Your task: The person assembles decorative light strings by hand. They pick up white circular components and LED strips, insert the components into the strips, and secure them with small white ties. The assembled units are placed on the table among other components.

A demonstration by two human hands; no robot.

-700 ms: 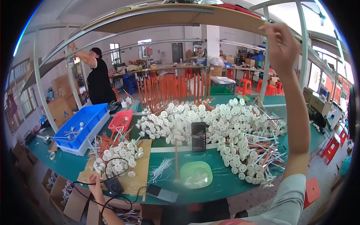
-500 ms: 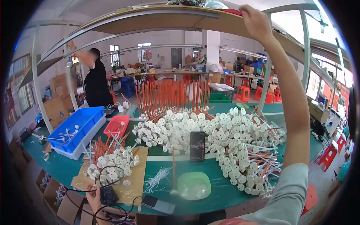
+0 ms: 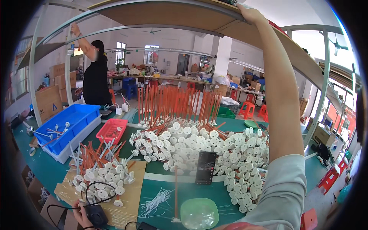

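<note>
My right arm reaches up to the raised wooden shelf [image 3: 172, 17]. At its front edge my right hand [image 3: 253, 15] is closed with bent fingers, by a whitish thing and a dark thing partly cut off by the frame. What it holds, if anything, is hidden. Low on the left, my left hand [image 3: 81, 216] is partly in view, fingers bent, by the black cable [image 3: 63, 206] and against a black box-shaped device [image 3: 96, 215]. Its grip is unclear. Beside it, white round-headed pieces with orange and white stems [image 3: 101, 176] lie heaped on cardboard [image 3: 130, 191].
A large heap of white discs [image 3: 184, 142] spreads across the green table, with upright orange sticks [image 3: 180, 101] behind it. A phone [image 3: 206, 167] leans there. Around lie a green bowl [image 3: 199, 212], white strips [image 3: 157, 202], a red basket [image 3: 112, 130] and a blue bin [image 3: 69, 122]. Another person [image 3: 96, 78] stands far left.
The view has shifted, with the table sliding left and down. My right hand has moved left along the shelf edge, away from the red cloth. My left hand stays beside the black device.
</note>
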